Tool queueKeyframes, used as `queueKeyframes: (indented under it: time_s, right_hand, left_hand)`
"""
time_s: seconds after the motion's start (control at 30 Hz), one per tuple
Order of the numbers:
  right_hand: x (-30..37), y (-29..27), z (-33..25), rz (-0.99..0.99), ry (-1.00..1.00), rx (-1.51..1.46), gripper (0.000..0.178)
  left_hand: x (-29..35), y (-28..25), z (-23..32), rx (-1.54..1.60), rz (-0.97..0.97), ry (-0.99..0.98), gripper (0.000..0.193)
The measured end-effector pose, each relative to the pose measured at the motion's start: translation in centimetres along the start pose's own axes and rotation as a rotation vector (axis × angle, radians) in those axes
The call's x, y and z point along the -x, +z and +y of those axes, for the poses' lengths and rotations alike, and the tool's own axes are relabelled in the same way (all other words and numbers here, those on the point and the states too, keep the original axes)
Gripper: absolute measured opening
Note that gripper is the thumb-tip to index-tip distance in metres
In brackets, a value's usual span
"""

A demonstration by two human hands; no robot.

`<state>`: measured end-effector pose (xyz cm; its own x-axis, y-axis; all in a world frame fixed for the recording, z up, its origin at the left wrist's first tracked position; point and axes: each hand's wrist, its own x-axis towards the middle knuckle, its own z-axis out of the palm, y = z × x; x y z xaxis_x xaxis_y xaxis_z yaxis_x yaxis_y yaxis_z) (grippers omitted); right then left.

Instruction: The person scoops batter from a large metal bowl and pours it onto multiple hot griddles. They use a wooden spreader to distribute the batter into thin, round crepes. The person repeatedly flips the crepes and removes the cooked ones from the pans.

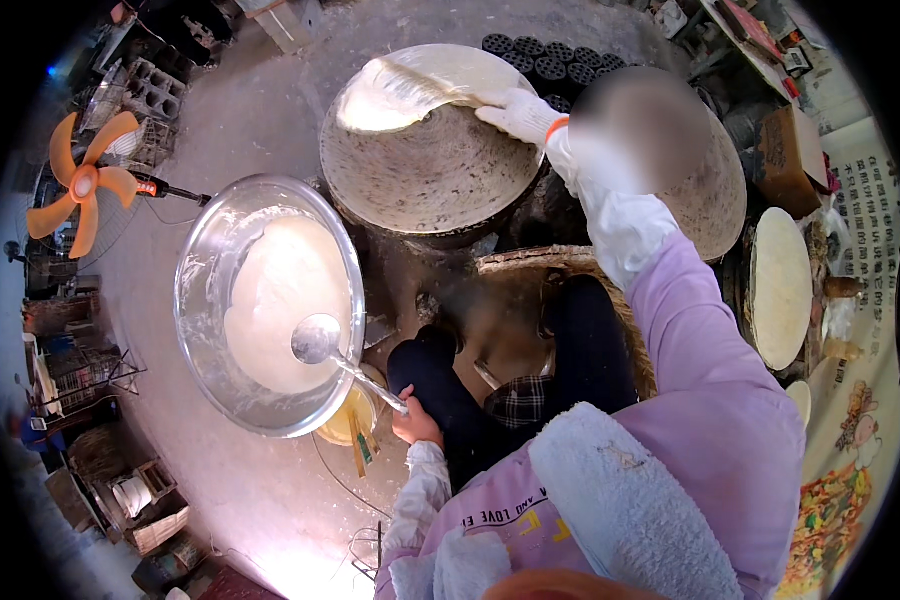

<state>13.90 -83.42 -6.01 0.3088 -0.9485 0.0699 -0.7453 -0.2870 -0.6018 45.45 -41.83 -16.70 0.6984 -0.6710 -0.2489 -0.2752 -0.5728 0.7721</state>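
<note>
My left hand (417, 425) is bare and closed round the handle end of a metal ladle (316, 339). The ladle's round bowl rests over pale batter (280, 285) in a large steel basin (198, 350) at my left. Ahead of me, my right hand (518, 117), in a white glove, pinches the right edge of a thin pale pancake (440, 72). That pancake is partly lifted and folded at the far side of a round griddle (430, 180). The near part of the griddle is bare and speckled brown.
A second round griddle (718, 195) stands to the right, partly behind a blurred patch. Round pale pancakes (781, 290) lie at far right, near a cardboard box (790, 160). Black coal briquettes (550, 68) sit behind. An orange-bladed fan (85, 182) and a yellow bucket (342, 425) are leftward.
</note>
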Motion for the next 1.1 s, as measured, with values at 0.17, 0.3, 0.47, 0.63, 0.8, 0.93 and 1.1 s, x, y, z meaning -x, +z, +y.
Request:
queueKeyframes:
  time_s: [0.17, 0.3, 0.47, 0.63, 0.8, 0.93, 1.1]
  right_hand:
    - [2.3, 3.4, -0.8, -0.112, -0.235, -0.099, 0.045]
    - [6.2, 1.2, -1.9, -0.104, -0.208, 0.027, 0.043]
    - [-0.9, 0.2, 0.2, 0.049, -0.155, 0.177, 0.039]
    - [0.8, 2.7, -0.9, -0.176, -0.297, 0.028, 0.043]
    - [5.4, 1.2, -1.8, -0.226, -0.271, 0.074, 0.045]
    - [-1.1, 0.9, -3.3, -0.061, -0.161, 0.18, 0.042]
    - [-4.7, 2.9, -2.8, -0.165, -0.402, 0.188, 0.038]
  left_hand:
    - [-0.2, 0.4, -0.9, -0.007, 0.071, 0.089, 0.027]
    - [-0.2, 0.8, -1.5, -0.002, 0.111, 0.163, 0.027]
    - [0.0, 0.7, -0.8, -0.018, 0.089, 0.135, 0.027]
    - [0.2, 0.5, -1.3, -0.038, 0.087, 0.099, 0.028]
    - [-0.4, 0.3, -4.3, 0.029, 0.133, 0.104, 0.029]
    - [-0.1, 0.2, -3.3, -0.003, 0.122, 0.08, 0.03]
    - [-0.1, 0.8, -2.2, -0.046, 0.108, 0.116, 0.03]
